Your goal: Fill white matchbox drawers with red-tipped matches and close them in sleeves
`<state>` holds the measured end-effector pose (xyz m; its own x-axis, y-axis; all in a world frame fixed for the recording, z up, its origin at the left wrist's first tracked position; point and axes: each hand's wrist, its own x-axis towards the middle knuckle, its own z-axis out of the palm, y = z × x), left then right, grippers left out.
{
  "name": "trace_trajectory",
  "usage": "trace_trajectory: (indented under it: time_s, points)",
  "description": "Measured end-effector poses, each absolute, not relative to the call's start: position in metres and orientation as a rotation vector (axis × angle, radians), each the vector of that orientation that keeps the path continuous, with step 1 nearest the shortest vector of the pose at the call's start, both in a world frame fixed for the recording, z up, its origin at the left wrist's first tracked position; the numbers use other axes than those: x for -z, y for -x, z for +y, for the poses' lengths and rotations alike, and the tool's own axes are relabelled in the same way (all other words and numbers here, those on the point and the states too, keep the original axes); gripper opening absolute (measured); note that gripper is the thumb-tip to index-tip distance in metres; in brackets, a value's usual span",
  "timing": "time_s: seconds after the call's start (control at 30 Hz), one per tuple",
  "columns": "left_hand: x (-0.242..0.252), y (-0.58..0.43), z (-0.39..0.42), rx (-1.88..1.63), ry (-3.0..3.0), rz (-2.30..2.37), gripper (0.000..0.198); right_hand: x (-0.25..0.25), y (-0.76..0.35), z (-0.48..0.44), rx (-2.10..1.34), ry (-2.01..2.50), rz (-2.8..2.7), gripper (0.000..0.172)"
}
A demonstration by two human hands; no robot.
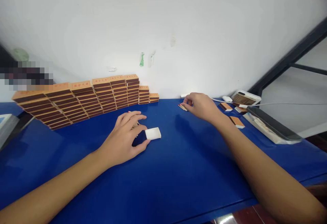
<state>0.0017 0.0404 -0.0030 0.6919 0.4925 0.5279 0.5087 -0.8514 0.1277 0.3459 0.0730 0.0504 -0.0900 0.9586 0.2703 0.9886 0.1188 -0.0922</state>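
A white matchbox tray [153, 133] lies on the blue table, gripped at its left end between the thumb and index finger of my left hand [125, 135]. Partly hidden beneath that hand's other fingers are some matchsticks [135, 125]. Near the wall, my right hand [198, 104] has its fingertips pinched together at a small bunch of matchsticks [182, 107]. Their ends poke out left of the fingers; the rest is covered by the hand.
Stacked matchboxes [84, 101] form a long row against the wall at left, stepping down towards the middle. On the right lie loose matchboxes [237, 122], a dark phone-like slab [274, 123], a white case [227, 99] and a white cable [281, 104].
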Motion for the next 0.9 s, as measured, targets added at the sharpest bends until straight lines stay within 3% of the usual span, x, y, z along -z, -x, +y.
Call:
trace_trajectory:
  time_s: [0.6, 0.9]
  points:
    - [0.002, -0.002, 0.041, 0.909, 2.894, -0.856, 0.024, -0.023, -0.364, 0.092, 0.046, 2.070, -2.147, 0.016]
    - [0.003, -0.001, 0.040, 0.895, 2.891, -0.851, 0.024, -0.022, -0.357, 0.091, -0.128, 1.898, -2.202, 0.012]
